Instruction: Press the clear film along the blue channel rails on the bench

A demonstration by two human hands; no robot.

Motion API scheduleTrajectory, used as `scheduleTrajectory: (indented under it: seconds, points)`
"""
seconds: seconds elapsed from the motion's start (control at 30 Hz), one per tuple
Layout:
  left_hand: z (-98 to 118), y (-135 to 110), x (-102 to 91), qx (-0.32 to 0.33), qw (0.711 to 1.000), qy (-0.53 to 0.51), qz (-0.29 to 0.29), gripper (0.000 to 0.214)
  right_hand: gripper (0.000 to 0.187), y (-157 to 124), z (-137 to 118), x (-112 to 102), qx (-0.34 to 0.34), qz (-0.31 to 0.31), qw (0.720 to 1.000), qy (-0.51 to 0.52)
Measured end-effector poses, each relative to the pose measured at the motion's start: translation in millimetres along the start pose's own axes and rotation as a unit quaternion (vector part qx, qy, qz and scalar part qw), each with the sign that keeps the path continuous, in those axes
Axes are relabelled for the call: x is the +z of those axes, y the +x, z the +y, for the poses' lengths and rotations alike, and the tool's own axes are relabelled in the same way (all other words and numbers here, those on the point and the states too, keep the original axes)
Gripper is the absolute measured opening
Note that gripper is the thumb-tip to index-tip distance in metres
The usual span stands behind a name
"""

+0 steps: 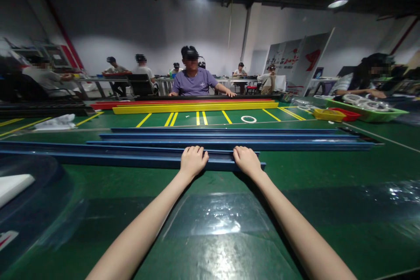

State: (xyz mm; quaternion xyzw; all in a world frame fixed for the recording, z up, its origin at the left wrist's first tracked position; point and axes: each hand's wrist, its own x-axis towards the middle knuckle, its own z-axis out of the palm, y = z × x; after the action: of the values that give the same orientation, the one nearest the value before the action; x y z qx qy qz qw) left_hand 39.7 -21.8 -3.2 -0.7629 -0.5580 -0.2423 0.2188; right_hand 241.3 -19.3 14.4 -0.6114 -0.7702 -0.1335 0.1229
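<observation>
A long blue channel strip (124,161) with raised edges lies across the green table in front of me. Near its right end, my left hand (193,160) is closed over it, fingers bent across the far edge. My right hand (248,160) grips the same strip just short of its end, a forearm's width to the right. The fingertips of both hands are hidden inside the channel. Just behind it lie more blue channel strips (288,145), side by side and roughly parallel, partly overlapping behind my hands.
Yellow strips (197,108) and red strips (100,106) lie farther back, before a seated person (197,81). A white ring (248,119) is on the table (328,170). Green tray (377,116) with rings is right; white cloth (55,121) and a dark glossy object (36,197) are left.
</observation>
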Motion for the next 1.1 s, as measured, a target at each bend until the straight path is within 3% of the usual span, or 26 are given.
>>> scheduleTrajectory:
  seconds: [0.17, 0.5, 1.1]
  points:
    - [-0.9, -4.6, 3.6, 0.024, 0.999, -0.022, 0.039, 0.031, 0.033, -2.5, 1.0, -0.1, -0.011, 0.001, 1.0, 0.005]
    - [-0.2, -6.9, 3.2, 0.015, 0.999, -0.04, 0.014, 0.036, 0.036, -7.1, 1.0, -2.6, -0.021, -0.009, 1.0, 0.019]
    - [-0.3, -7.5, 4.3, 0.016, 0.999, -0.022, 0.017, 0.035, 0.038, -6.4, 1.7, 1.6, -0.03, -0.001, 0.999, 0.014]
